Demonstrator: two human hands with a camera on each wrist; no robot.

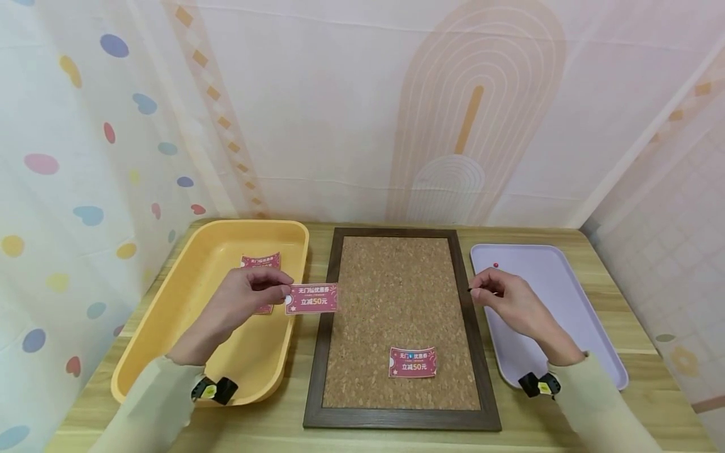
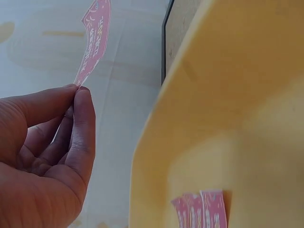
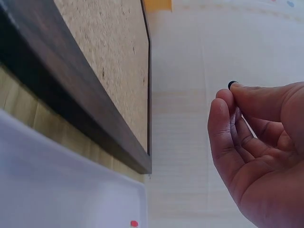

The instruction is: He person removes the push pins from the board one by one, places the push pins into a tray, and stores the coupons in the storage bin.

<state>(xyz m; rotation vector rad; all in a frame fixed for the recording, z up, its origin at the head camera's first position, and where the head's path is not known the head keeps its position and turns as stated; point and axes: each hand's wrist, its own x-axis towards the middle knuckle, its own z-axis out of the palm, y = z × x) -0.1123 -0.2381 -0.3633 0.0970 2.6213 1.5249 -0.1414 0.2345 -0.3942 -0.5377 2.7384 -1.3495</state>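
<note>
My left hand (image 1: 240, 305) pinches a pink coupon (image 1: 313, 299) by its left edge, between thumb and forefinger. The coupon is held up over the gap between the yellow tray (image 1: 206, 277) and the framed cork board (image 1: 396, 286). My right hand (image 1: 512, 302) pinches a small black push pin (image 3: 232, 84) at its fingertips, above the board's right frame edge; most of the pin is hidden by the fingers. Another coupon (image 1: 413, 363) lies on the lower part of the cork, with a blue push pin (image 1: 410, 356) in its upper middle.
More pink coupons (image 2: 213, 209) lie in the yellow tray, partly behind my left hand. A red push pin (image 1: 496, 265) sits near the far edge of the lilac tray (image 1: 566, 302) on the right. All stand on a wooden table (image 1: 617, 296) before a patterned curtain (image 1: 317, 113).
</note>
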